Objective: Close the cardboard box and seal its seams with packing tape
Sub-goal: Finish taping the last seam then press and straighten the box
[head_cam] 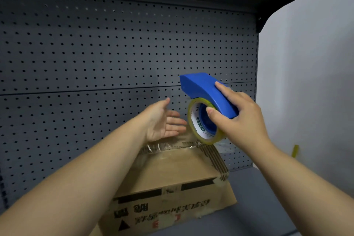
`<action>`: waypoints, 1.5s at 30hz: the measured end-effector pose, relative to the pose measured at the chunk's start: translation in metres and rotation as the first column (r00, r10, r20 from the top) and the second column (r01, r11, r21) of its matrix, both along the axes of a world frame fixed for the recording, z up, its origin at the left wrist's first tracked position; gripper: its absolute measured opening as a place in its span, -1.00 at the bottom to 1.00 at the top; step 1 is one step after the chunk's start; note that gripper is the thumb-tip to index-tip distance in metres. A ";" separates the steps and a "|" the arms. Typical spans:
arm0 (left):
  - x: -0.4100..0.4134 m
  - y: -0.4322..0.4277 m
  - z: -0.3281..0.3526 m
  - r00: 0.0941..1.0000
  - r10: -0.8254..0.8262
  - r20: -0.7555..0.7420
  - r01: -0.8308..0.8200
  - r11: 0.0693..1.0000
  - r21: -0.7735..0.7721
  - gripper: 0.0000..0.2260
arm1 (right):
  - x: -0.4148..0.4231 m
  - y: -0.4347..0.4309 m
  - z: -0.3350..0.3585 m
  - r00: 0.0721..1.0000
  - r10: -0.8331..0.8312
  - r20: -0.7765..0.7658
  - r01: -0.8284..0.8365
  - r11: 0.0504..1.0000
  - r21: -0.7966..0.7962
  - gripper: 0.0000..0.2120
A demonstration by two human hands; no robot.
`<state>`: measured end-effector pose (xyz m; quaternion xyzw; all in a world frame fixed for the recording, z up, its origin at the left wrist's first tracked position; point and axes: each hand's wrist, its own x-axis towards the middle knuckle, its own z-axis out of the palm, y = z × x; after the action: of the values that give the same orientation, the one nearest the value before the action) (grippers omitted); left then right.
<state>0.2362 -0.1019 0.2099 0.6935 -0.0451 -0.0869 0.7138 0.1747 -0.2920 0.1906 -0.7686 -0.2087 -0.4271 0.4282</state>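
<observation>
From your head camera, your right hand (239,119) grips the blue tape dispenser (203,88), fingers curled over its handle and thumb against the hub. You hold it above the far right corner of the cardboard box (172,170). The roll of clear tape (191,120) sits in the dispenser, its lower rim just over the box's far edge. Your left hand (161,120) holds nothing, fingers straight and relaxed, just left of the roll (fingertips near a stretch of clear tape). The box sits closed on the dark shelf (258,197), against the grey pegboard (95,53), with glossy tape across its top.
</observation>
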 end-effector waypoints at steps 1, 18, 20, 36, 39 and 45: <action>0.002 -0.006 0.005 0.999 -0.039 -0.034 0.037 0.998 -0.042 -0.39 | -0.001 -0.003 0.001 1.000 -0.003 0.013 0.003 1.000 -0.008 -0.40; 0.033 -0.058 0.037 1.000 0.004 0.022 0.000 0.988 -0.152 -0.94 | -0.009 -0.038 -0.019 0.979 -0.122 0.162 0.145 0.979 -0.141 -0.34; 0.036 -0.061 0.036 0.999 -0.006 0.041 0.009 0.997 -0.071 -0.97 | -0.010 -0.038 -0.019 0.983 -0.131 0.127 0.149 0.979 -0.143 -0.33; 0.080 -0.073 0.020 0.924 0.096 0.371 -0.192 0.953 0.232 -0.87 | -0.020 -0.025 -0.016 0.882 -0.258 -0.395 0.161 0.951 -0.264 -0.05; 0.097 -0.058 0.019 0.910 0.167 0.379 -0.262 0.941 0.216 -0.91 | -0.024 -0.027 -0.024 0.874 -0.230 -0.428 0.145 0.964 -0.223 -0.09; 0.106 -0.060 0.008 0.906 0.066 0.417 -0.276 0.841 0.466 -0.84 | -0.030 -0.026 -0.031 0.846 -0.234 -0.479 0.136 0.964 -0.231 -0.11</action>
<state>0.3421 -0.1621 0.2182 0.8631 -0.0960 0.1076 0.4841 0.1450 -0.3176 0.1596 -0.9065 -0.0543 -0.2303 0.3498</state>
